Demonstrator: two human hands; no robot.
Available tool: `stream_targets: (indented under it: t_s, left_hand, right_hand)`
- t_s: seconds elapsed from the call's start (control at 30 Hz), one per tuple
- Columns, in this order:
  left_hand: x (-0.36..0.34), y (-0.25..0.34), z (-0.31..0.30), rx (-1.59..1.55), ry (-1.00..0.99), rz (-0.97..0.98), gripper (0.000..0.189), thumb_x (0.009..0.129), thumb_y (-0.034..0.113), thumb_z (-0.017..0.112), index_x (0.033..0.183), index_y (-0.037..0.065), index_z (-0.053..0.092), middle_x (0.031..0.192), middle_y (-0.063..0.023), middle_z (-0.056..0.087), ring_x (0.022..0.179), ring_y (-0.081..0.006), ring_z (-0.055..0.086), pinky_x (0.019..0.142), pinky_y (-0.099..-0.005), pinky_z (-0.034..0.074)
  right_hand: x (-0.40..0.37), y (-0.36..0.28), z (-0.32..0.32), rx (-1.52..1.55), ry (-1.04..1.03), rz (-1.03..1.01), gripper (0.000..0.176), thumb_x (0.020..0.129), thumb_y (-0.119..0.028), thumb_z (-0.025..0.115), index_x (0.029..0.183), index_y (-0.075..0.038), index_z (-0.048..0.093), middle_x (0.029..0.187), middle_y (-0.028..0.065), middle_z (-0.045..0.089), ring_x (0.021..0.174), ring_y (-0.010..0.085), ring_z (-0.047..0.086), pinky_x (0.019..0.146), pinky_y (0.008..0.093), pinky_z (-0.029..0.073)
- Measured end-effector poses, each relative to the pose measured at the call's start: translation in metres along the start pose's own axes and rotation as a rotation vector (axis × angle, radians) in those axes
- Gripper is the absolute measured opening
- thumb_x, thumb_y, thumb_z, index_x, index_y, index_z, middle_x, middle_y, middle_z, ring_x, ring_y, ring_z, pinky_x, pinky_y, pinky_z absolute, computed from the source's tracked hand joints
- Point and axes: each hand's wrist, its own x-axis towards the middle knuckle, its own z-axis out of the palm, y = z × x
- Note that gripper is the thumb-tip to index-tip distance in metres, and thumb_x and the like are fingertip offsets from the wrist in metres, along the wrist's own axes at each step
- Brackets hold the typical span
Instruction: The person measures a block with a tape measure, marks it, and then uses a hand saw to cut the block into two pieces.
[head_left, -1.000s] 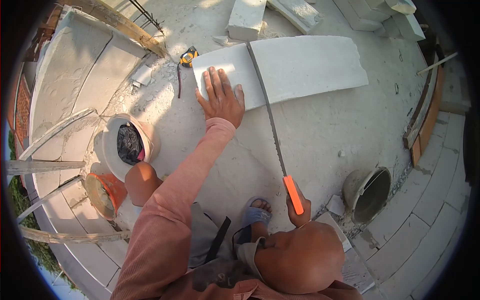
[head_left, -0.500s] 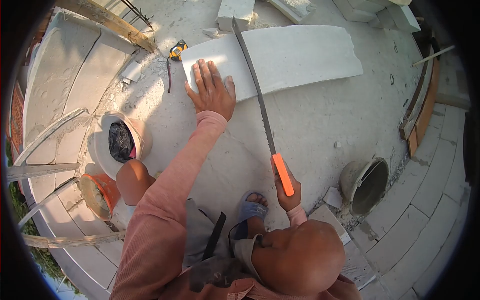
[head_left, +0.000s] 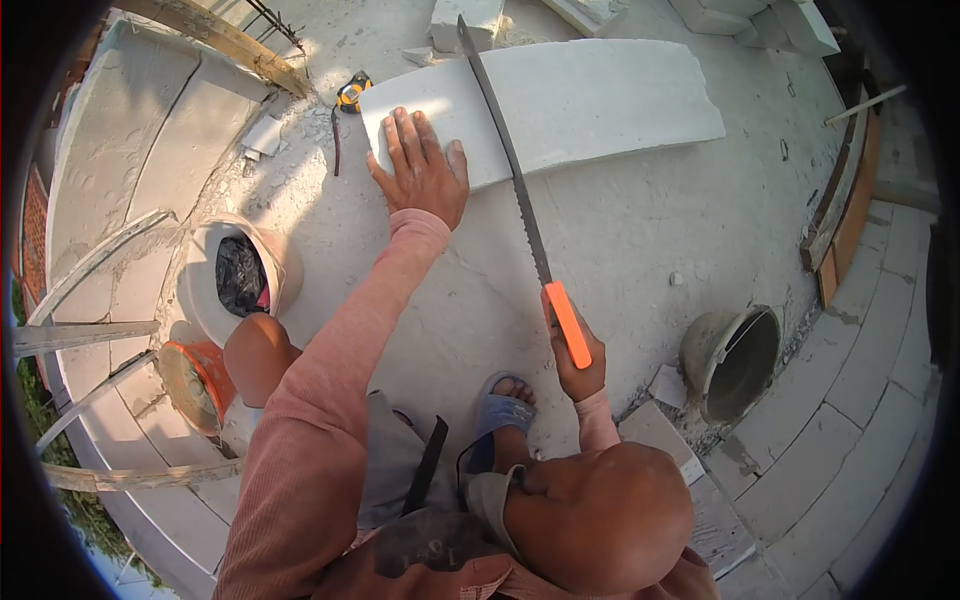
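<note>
A long white lightweight concrete block (head_left: 610, 105) lies on the dusty floor in front of me. My left hand (head_left: 422, 172) rests flat on its left end, fingers spread and pointing away. In my right hand (head_left: 580, 362) is the orange handle of a hand saw (head_left: 515, 170), the fingers wrapped round it. The toothed blade runs across the block, a little to the right of my left hand, and its tip reaches past the far edge. Whether the teeth have cut in cannot be made out. Beyond the block's left end sits a yellow and black tape measure (head_left: 351, 92).
To my left stand a white bucket (head_left: 287, 262) holding a black plastic bag and an orange bucket (head_left: 212, 372). A grey bucket (head_left: 697, 350) tilts at the right, near wooden boards (head_left: 850, 215). More white blocks (head_left: 467, 22) lie at the back. Low block walls curve on both sides.
The saw and my right hand have shifted slightly away from me, so the blade tip reaches farther past the block. My left hand stays on the block.
</note>
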Motion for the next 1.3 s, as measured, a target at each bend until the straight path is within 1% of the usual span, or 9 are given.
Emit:
stream_targets:
  t_s: [0.1, 0.2, 0.4, 0.57, 0.63, 0.87, 1.07, 1.2, 1.3]
  left_hand:
    - [-0.006, -0.007, -0.001, -0.023, -0.003, 0.027, 0.064, 0.102, 0.042, 0.045, 0.151, 0.002, 0.036, 0.16, -0.0166, 0.029, 0.15, -0.029, 0.024, 0.114, -0.0603, 0.024]
    - [-0.004, -0.006, -0.005, -0.021, -0.013, 0.015, 0.063, 0.102, 0.042, 0.045, 0.151, 0.002, 0.036, 0.16, -0.0166, 0.03, 0.15, -0.0297, 0.024, 0.113, -0.0612, 0.024]
    - [-0.001, -0.004, -0.005, -0.007, -0.017, 0.016, 0.063, 0.102, 0.041, 0.045, 0.151, 0.003, 0.035, 0.16, -0.0167, 0.029, 0.15, -0.0302, 0.023, 0.113, -0.0621, 0.024]
    - [-0.005, -0.008, -0.002, -0.034, -0.036, 0.035, 0.064, 0.103, 0.042, 0.044, 0.152, 0.004, 0.033, 0.161, -0.0165, 0.026, 0.151, -0.0303, 0.022, 0.113, -0.0622, 0.023]
    - [0.0, -0.005, -0.005, -0.02, -0.05, 0.012, 0.064, 0.102, 0.041, 0.044, 0.153, 0.004, 0.032, 0.162, -0.0166, 0.025, 0.151, -0.0304, 0.022, 0.113, -0.0621, 0.023]
    - [-0.003, -0.008, -0.005, -0.014, -0.083, 0.042, 0.066, 0.103, 0.043, 0.041, 0.155, 0.004, 0.029, 0.162, -0.0153, 0.024, 0.152, -0.0299, 0.018, 0.114, -0.0628, 0.021]
    - [-0.002, -0.006, -0.007, -0.021, -0.09, 0.017, 0.065, 0.102, 0.042, 0.043, 0.154, 0.004, 0.031, 0.161, -0.0158, 0.026, 0.152, -0.03, 0.021, 0.114, -0.0622, 0.022]
    - [-0.001, -0.005, -0.013, 0.017, -0.084, 0.021, 0.065, 0.102, 0.041, 0.044, 0.154, 0.004, 0.032, 0.161, -0.0158, 0.028, 0.151, -0.0302, 0.023, 0.114, -0.0617, 0.023]
    - [-0.001, -0.002, -0.009, -0.011, -0.055, 0.022, 0.064, 0.101, 0.04, 0.046, 0.154, 0.004, 0.033, 0.162, -0.0147, 0.027, 0.151, -0.0301, 0.024, 0.113, -0.0608, 0.025]
  right_hand:
    - [-0.017, -0.022, -0.009, 0.077, -0.045, 0.166, 0.04, 0.095, -0.007, 0.062, 0.133, 0.002, 0.059, 0.093, 0.0153, 0.073, 0.082, 0.0229, 0.071, 0.075, 0.0337, 0.054]
    - [-0.098, -0.014, -0.035, -0.088, -0.074, 0.195, 0.042, 0.096, -0.007, 0.06, 0.137, 0.001, 0.056, 0.12, 0.0199, 0.07, 0.094, 0.0233, 0.072, 0.081, 0.0334, 0.055]
    - [0.014, -0.004, 0.006, -0.019, 0.01, -0.139, 0.048, 0.092, -0.003, 0.061, 0.14, -0.001, 0.054, 0.076, 0.0158, 0.066, 0.058, 0.0219, 0.063, 0.06, 0.0317, 0.053]
    - [-0.038, -0.008, -0.011, -0.05, -0.054, 0.075, 0.041, 0.096, -0.01, 0.062, 0.136, -0.001, 0.057, 0.09, 0.0139, 0.071, 0.077, 0.0154, 0.066, 0.071, 0.03, 0.053]
    - [-0.098, -0.002, -0.035, -0.166, -0.124, 0.393, 0.041, 0.096, -0.011, 0.063, 0.135, -0.001, 0.057, 0.091, 0.0117, 0.072, 0.071, 0.0136, 0.062, 0.07, 0.0295, 0.053]
    - [0.04, -0.015, 0.009, 0.009, -0.051, -0.065, 0.05, 0.095, -0.005, 0.06, 0.144, -0.001, 0.051, 0.081, 0.011, 0.07, 0.07, 0.0136, 0.067, 0.065, 0.029, 0.053]
    - [-0.057, -0.003, -0.02, 0.003, -0.041, -0.011, 0.052, 0.096, -0.005, 0.061, 0.146, -0.003, 0.049, 0.091, 0.0133, 0.072, 0.074, 0.0124, 0.066, 0.07, 0.0291, 0.053]
    - [0.02, -0.031, -0.004, -0.053, -0.193, 0.211, 0.05, 0.097, -0.009, 0.06, 0.145, -0.003, 0.05, 0.1, 0.0132, 0.072, 0.085, 0.0192, 0.07, 0.082, 0.0274, 0.053]
    - [0.038, -0.027, 0.015, 0.022, -0.065, -0.005, 0.053, 0.096, -0.01, 0.061, 0.147, -0.004, 0.048, 0.09, 0.0125, 0.071, 0.076, 0.0189, 0.068, 0.078, 0.0281, 0.053]
